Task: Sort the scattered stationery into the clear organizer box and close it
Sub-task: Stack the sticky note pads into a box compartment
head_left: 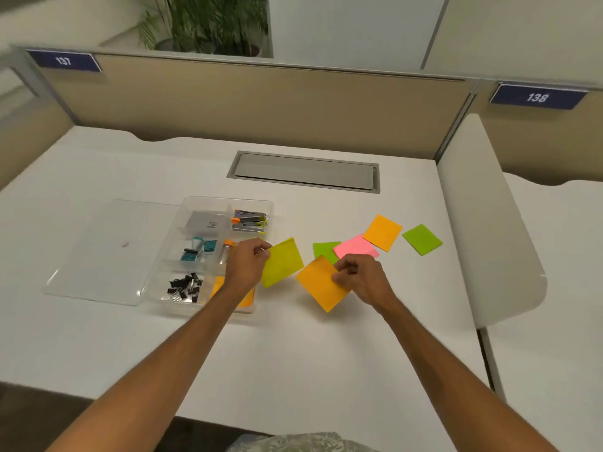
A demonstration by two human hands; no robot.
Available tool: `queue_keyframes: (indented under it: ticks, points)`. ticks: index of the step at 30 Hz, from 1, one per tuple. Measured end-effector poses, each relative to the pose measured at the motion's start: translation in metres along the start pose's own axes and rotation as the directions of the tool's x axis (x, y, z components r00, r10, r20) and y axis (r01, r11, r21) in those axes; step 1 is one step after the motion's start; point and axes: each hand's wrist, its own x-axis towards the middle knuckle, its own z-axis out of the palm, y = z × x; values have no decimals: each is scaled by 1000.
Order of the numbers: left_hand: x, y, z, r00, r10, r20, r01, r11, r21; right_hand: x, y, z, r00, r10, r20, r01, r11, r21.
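Note:
The clear organizer box [195, 203] lies open on the white desk, its flat lid [98, 256] spread to the left. Inside are a stapler [249, 220], a grey staple box [205, 223], teal clips [199, 251], black binder clips [185, 287], a tube [227, 251] and an orange note [217, 285]. My left hand [246, 264] pinches a yellow-green sticky note [283, 262] just right of the box. My right hand [360, 277] grips an orange sticky note [321, 283]. Green [324, 251], pink [354, 246], orange [382, 232] and green [422, 239] notes lie scattered to the right.
A grey cable hatch [305, 172] is set into the desk behind the notes. A beige partition [248, 102] closes the back, and a white curved divider [489, 223] stands along the right edge.

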Motion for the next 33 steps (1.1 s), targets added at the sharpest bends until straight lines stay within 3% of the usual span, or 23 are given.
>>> queue_keyframes:
  ticks: [7,14,20,27,31,33]
  points:
    - [7,-47,-55,998,-3,-57,10,992,123,18,-33,40,997,-68,24,69,997,-19]
    - [13,-83,-77,997,-27,66,4,946,323,21,-63,72,997,-74,1,74,997,-31]
    - [20,-88,-74,963,92,251,-173,931,323,19,-74,85,998,-33,-45,31,998,-45]
    - [28,-93,-77,880,254,402,-441,752,490,19,-88,98,994,-8,-113,4,999,-33]
    - [30,-95,-79,835,342,431,-536,679,501,22,-100,113,993,-13,-120,10,1000,-20]
    - [31,-98,-82,847,377,374,-522,722,455,25,-107,122,993,-29,-117,25,999,-29]
